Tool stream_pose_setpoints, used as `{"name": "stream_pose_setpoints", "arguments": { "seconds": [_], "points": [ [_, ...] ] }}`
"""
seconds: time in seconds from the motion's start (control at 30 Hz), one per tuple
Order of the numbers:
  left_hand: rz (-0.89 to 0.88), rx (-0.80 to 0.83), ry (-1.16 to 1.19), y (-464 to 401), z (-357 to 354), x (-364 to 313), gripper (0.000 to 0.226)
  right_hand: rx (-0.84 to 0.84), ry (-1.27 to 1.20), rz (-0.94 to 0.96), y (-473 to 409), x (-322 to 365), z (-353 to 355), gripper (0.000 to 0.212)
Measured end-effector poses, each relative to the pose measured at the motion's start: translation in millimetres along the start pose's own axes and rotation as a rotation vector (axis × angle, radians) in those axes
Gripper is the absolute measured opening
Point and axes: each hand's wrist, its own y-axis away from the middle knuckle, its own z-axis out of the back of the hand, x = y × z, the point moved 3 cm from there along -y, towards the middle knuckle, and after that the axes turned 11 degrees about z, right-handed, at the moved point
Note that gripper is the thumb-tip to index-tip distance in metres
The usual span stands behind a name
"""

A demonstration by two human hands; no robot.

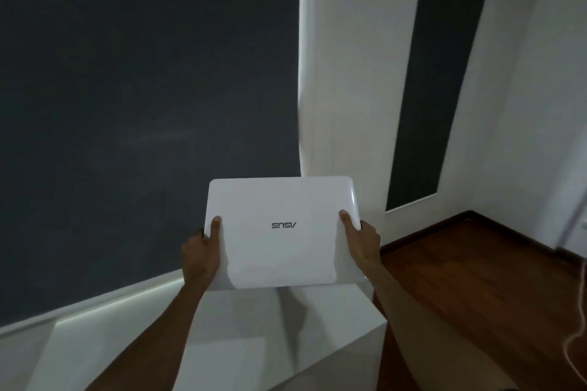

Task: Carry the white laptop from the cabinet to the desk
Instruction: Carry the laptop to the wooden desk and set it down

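Note:
The closed white laptop (282, 232) with a grey logo on its lid is held in the air above the white cabinet (241, 336). My left hand (201, 252) grips its left edge, thumb on the lid. My right hand (360, 241) grips its right edge the same way. The laptop is tilted slightly and does not touch the cabinet top. No desk is in view.
A large dark grey blind (143, 105) hangs behind the cabinet, and a narrower one (435, 89) hangs on the white wall to the right. Brown wooden floor (476, 279) lies right of the cabinet. A pale cable (575, 340) hangs at the far right edge.

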Motion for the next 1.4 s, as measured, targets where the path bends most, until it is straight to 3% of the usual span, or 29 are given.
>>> {"name": "stream_pose_setpoints", "arguments": {
  "seconds": [0.13, 0.27, 0.47, 0.67, 0.8, 1.07, 1.27, 1.4],
  "points": [
    [-0.051, 0.109, -0.011, 24, -51, -45, 0.077, -0.143, 0.031, -0.004, -10, -3, 72, 0.07],
    [-0.116, 0.257, 0.049, 57, -127, -82, 0.082, -0.277, 0.067, -0.007, -11, -11, 163, 0.06],
    [-0.202, 0.493, 0.047, 148, -244, -134, 0.077, -0.56, 0.139, -0.072, 7, -47, 307, 0.068],
    [-0.287, 0.743, 0.093, 278, -337, -182, 0.057, -0.829, 0.243, -0.162, 65, -101, 451, 0.097],
    [-0.333, 0.913, 0.065, 363, -396, -205, 0.058, -0.973, 0.212, -0.211, 118, -109, 529, 0.07],
    [-0.426, 1.131, 0.084, 495, -488, -233, 0.043, -1.179, 0.239, -0.314, 174, -142, 638, 0.063],
    [-0.43, 1.219, 0.081, 551, -576, -248, 0.044, -1.256, 0.271, -0.42, 161, -203, 709, 0.089],
    [-0.477, 1.241, 0.068, 575, -637, -275, 0.039, -1.298, 0.268, -0.436, 124, -212, 745, 0.074]
  ]
}}
